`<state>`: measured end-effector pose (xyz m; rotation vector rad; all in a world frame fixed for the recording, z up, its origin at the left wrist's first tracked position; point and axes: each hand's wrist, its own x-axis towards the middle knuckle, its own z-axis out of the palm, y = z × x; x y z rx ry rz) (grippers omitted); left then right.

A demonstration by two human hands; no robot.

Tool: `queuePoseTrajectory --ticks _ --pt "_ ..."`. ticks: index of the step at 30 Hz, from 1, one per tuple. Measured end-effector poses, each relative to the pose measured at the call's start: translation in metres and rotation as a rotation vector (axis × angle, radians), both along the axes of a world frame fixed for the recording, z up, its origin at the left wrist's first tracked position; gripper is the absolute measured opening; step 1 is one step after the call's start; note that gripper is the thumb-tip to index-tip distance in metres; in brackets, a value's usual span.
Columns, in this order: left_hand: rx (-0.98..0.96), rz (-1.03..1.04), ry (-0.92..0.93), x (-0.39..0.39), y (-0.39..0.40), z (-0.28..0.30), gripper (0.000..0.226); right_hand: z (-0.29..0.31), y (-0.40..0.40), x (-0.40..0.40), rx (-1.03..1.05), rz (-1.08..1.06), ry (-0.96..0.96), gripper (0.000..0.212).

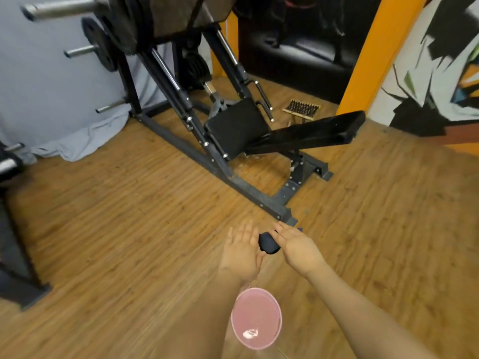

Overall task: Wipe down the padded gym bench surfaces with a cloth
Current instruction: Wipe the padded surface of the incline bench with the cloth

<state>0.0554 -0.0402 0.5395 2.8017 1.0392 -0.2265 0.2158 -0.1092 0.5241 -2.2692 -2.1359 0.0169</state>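
A dark, bunched cloth (268, 243) is in front of me, above the floor. My right hand (295, 247) grips it from the right, fingers curled over its top. My left hand (243, 251) is beside the cloth on the left, fingers straight and spread, palm turned toward it. Water drips from the hands toward a pink bucket (256, 317) below. Farther ahead stands a black leg-press machine with a padded seat (237, 126) and a long padded backrest (318, 132) lying low over the floor.
The machine's steel frame (233, 182) runs diagonally across the wooden floor, its foot just beyond my hands. Weight plates (99, 44) hang on pegs at left. A brush (302, 108) lies on the floor behind the bench. An orange pillar (373, 53) stands at right.
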Motion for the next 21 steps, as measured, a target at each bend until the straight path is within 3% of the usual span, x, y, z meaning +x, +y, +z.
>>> queuePoseTrajectory --ticks 3,7,15,21 --pt "0.025 -0.025 -0.047 0.032 -0.014 0.055 0.065 0.072 -0.021 0.020 0.037 -0.025 0.003 0.067" --pt "0.059 -0.067 -0.125 0.084 -0.041 0.098 0.066 0.119 -0.058 0.060 -0.057 -0.094 -0.023 0.058" --pt "0.057 -0.189 -0.162 0.198 -0.073 0.122 0.068 0.149 -0.103 0.162 -0.002 -0.258 -0.049 0.056" --pt "0.031 -0.225 -0.176 0.297 -0.051 0.110 0.068 0.143 -0.084 0.261 -0.005 -0.326 -0.041 0.059"
